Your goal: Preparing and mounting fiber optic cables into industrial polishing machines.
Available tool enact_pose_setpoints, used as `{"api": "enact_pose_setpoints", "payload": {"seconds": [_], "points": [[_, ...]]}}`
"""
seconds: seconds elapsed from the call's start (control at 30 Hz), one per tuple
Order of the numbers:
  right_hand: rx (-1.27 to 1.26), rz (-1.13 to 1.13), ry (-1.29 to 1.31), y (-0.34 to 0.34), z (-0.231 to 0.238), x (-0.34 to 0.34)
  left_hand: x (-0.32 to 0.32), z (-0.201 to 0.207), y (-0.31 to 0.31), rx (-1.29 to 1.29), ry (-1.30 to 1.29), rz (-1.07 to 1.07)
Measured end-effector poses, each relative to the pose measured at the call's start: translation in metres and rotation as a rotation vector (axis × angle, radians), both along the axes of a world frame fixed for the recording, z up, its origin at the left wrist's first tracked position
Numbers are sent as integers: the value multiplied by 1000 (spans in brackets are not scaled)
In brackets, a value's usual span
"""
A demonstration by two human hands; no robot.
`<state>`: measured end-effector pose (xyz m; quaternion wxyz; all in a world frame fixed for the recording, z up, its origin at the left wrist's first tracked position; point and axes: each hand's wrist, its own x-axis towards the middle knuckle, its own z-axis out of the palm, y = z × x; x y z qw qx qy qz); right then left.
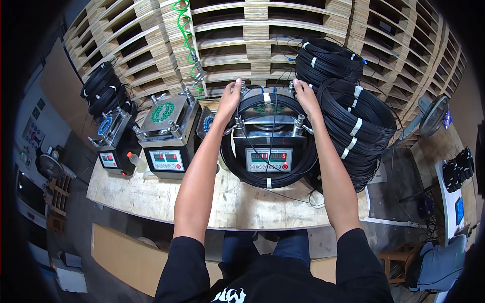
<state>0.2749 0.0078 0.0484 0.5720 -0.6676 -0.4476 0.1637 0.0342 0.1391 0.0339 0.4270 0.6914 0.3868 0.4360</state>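
Observation:
A polishing machine (269, 147) with a metal top plate and a lit red display stands on the bench in front of me. A coil of black cable (269, 181), bound with white tape, rings its front and lies over its top. My left hand (231, 101) is closed at the machine's far left corner, around a metal clamp knob (243, 87). At the far right corner my right hand (306, 101) is closed around the matching clamp knob (291, 87). Some fingers of both hands are hidden. Green pads on the plate show partly behind the cable.
Two similar machines (164, 139) (112, 146) stand to the left, with a small orange-capped bottle (135, 158) between them. Stacked black cable coils (356, 126) rise close on the right. Wooden pallets (227, 38) line the back, where a green coiled air hose (184, 30) hangs. A fan (433, 116) is at right.

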Motion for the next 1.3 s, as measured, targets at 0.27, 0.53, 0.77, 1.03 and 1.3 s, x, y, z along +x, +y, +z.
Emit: {"api": "enact_pose_setpoints", "payload": {"seconds": [0.27,0.53,0.77,1.03,1.3], "points": [[38,94,147,0,-2,0,-3,-5,6,51,74,66],[21,-37,22,-8,3,-8,0,-6,2,4,15,0],[35,39,-4,8,-11,10,0,-8,6,10,61,46],[86,16,165,-4,-2,-3,0,2,-9,116,28,79],[79,-89,-41,-2,-4,-1,-1,-4,3,93,19,41]]}}
